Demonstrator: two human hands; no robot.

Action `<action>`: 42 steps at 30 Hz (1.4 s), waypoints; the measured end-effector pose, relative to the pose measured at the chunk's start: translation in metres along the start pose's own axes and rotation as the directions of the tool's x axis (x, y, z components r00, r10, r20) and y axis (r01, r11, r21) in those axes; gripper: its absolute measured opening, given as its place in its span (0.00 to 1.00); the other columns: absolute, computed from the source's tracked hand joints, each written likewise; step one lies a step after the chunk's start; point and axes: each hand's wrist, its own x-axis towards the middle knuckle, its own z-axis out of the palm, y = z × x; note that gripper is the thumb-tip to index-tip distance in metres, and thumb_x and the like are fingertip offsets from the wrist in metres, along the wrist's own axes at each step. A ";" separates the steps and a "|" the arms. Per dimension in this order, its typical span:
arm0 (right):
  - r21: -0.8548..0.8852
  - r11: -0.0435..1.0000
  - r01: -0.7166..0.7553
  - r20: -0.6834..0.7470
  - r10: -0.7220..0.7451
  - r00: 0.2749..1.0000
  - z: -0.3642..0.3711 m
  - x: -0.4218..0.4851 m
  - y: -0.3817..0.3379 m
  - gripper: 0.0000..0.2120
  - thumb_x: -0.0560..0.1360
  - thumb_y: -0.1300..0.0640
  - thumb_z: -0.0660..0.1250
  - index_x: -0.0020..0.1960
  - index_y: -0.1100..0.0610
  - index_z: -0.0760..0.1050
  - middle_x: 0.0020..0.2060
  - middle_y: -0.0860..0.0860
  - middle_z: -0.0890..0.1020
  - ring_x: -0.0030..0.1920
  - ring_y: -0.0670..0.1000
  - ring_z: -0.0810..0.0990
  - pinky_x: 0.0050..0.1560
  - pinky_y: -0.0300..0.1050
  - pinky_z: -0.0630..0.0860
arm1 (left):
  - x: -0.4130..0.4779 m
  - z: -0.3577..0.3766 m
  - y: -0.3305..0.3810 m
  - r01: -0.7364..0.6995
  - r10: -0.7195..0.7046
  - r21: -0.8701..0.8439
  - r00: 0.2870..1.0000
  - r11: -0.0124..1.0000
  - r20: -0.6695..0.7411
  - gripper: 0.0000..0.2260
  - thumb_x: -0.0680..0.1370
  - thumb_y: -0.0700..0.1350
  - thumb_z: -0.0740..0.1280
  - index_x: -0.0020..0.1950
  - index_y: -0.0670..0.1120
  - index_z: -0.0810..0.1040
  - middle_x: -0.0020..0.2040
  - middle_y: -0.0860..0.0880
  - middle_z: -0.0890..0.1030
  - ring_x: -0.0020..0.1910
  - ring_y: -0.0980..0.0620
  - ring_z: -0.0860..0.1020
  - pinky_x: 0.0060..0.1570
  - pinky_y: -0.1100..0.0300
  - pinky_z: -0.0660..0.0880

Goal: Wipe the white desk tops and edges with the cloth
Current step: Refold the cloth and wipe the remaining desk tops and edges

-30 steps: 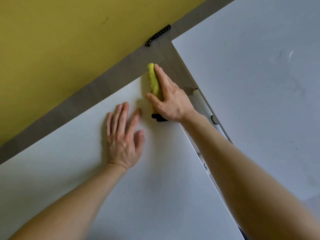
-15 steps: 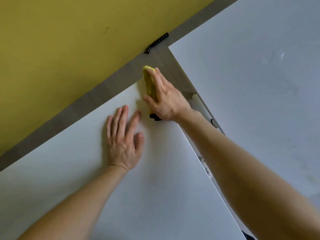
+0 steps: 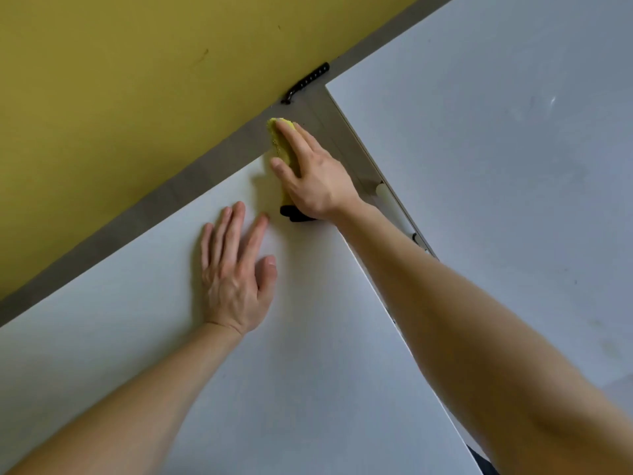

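A yellow cloth [image 3: 280, 142] with a black end [image 3: 291, 212] lies folded along the far right edge of the near white desk [image 3: 291, 371], reaching past its far corner. My right hand [image 3: 315, 176] holds it there, thumb on the desk-top side and fingers stretched along its other side. My left hand [image 3: 236, 269] rests flat on the same desk top just left of it, fingers spread and apart from the cloth. A second white desk [image 3: 496, 166] fills the right side, separated by a narrow gap.
A yellow wall [image 3: 137, 80] runs behind the desks, with a grey strip [image 3: 137, 217] between it and the near desk. A black ribbed clip [image 3: 306, 82] sits at the wall's foot near the corner. A white tube [image 3: 390, 204] shows in the gap between desks.
My right hand has slid the cloth along the desk edge toward the far corner and the wall. My left hand has stayed in place.
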 end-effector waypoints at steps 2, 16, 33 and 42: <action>0.004 1.000 -0.006 -0.027 0.007 1.000 0.001 -0.010 0.002 0.31 0.87 0.43 0.61 0.87 0.43 0.57 0.87 0.49 0.60 0.83 0.54 0.65 0.75 0.52 0.72 | 0.001 0.000 -0.001 -0.002 0.002 0.003 1.000 1.000 0.002 0.27 0.85 0.53 0.58 0.84 0.47 0.69 0.87 0.42 0.61 0.87 0.43 0.59 0.81 0.34 0.60; 0.001 0.996 -0.091 0.030 0.091 0.995 -0.009 -0.095 0.019 0.40 0.85 0.45 0.67 0.88 0.55 0.50 0.86 0.51 0.62 0.81 0.56 0.67 0.75 0.51 0.69 | 0.002 -0.002 0.001 -0.012 0.012 0.016 1.000 1.000 -0.009 0.27 0.86 0.50 0.61 0.85 0.48 0.67 0.87 0.42 0.61 0.87 0.42 0.59 0.82 0.35 0.59; -0.036 0.985 -0.170 0.017 0.171 0.985 -0.029 -0.308 0.049 0.35 0.86 0.42 0.65 0.88 0.46 0.53 0.84 0.43 0.64 0.78 0.51 0.70 0.74 0.46 0.70 | -0.053 -0.076 0.078 0.100 -0.151 0.128 0.855 0.987 0.496 0.51 0.69 0.82 0.64 0.86 0.61 0.57 0.82 0.43 0.61 0.80 0.39 0.63 0.72 0.39 0.69; -0.050 0.986 -0.159 -0.018 0.158 0.987 -0.017 -0.169 0.027 0.38 0.84 0.43 0.69 0.87 0.51 0.56 0.83 0.51 0.68 0.79 0.57 0.71 0.74 0.48 0.68 | -0.114 -0.085 0.118 0.034 -0.188 0.227 0.685 0.973 0.704 0.76 0.55 0.79 0.78 0.85 0.62 0.29 0.87 0.47 0.32 0.87 0.39 0.37 0.80 0.35 0.62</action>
